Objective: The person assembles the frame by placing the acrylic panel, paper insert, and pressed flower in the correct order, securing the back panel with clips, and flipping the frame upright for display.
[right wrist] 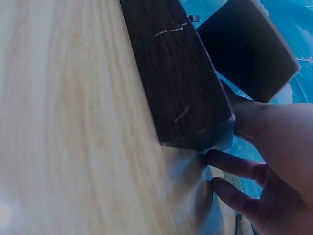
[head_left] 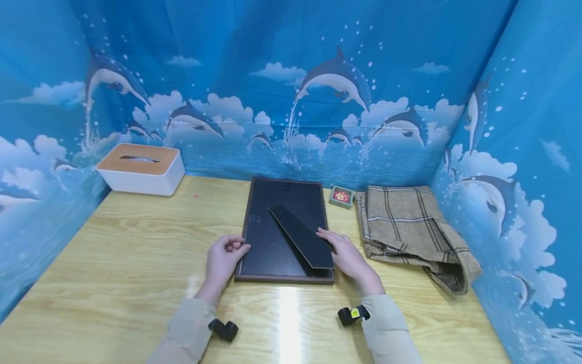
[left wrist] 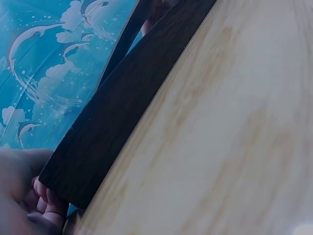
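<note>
The left hand (head_left: 223, 260) grips the left edge of the frame (head_left: 264, 247); the right hand (head_left: 347, 255), fingers extended, lies at its right edge, contact unclear. The frame reaches the worktop's (head_left: 150, 242) far edge, well right of the tissue box (head_left: 136, 179).

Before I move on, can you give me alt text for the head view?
Left hand holds the left edge of a dark frame on a wood-grain table; right hand rests by its right edge, beside a slanted black flap. Tissue box far left, folded plaid cloth right.
</note>
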`<state>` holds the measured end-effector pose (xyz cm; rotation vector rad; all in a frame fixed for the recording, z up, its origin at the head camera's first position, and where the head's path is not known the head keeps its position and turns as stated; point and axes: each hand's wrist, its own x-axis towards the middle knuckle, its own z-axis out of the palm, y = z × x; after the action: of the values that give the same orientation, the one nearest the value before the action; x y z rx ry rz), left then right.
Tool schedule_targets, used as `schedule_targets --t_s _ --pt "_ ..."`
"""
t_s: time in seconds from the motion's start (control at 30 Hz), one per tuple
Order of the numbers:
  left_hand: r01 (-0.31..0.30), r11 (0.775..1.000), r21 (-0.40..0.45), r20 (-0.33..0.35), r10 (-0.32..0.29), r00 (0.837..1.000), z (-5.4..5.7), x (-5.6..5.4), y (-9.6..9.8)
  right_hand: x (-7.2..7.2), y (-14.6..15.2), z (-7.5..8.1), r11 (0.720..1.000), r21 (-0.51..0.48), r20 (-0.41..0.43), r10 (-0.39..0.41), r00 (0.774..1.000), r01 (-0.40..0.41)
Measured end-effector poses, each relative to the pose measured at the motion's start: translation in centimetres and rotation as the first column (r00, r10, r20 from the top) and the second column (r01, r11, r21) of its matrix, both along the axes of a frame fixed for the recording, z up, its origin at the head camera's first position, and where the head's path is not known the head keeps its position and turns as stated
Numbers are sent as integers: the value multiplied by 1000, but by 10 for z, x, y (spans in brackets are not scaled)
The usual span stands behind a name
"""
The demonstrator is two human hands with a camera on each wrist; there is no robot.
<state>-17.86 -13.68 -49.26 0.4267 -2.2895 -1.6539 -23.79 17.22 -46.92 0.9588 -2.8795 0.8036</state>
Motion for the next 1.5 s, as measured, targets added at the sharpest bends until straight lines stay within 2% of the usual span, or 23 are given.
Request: schedule_targets --t_s 0.1,0.23,0.4,0.57,0.83,1.03,1.13,1.23,1.37,1.5 --pt "5 999 -44 -21 -6 1000 1 0 1 0 1 1 1000 3 7 2 1000 -2" --pt "39 987 -158 -63 -49 997 6 1 3 0 2 4 1000 11 21 -1 1000 1" --pt "71 951 -300 -118 -111 987 11 1 4 -1 2 5 1000 24 29 -3 1000 2" --pt "100 910 -403 -110 -157 982 14 1 5 -1 2 5 1000 25 38 -3 999 2" --pt "130 867 -481 -65 -183 981 19 1 6 -1 3 5 999 39 39 -7 999 6" --pt "149 859 -489 -62 -205 977 22 2 5 0 3 7 999 32 33 -1 999 0" --pt "169 859 -484 -33 -211 977 23 2 5 -1 3 6 999 33 29 0 1000 -1" --pt "176 873 -455 -35 -215 976 22 2 2 -1 3 5 999 34 25 3 1000 -4" --pt "157 922 -354 -81 -197 977 12 0 -5 -2 2 3 999 29 16 16 1000 -16" --pt "150 965 -216 -83 -172 982 2 -1 -10 -2 1 1 1000 13 12 23 1000 -23"
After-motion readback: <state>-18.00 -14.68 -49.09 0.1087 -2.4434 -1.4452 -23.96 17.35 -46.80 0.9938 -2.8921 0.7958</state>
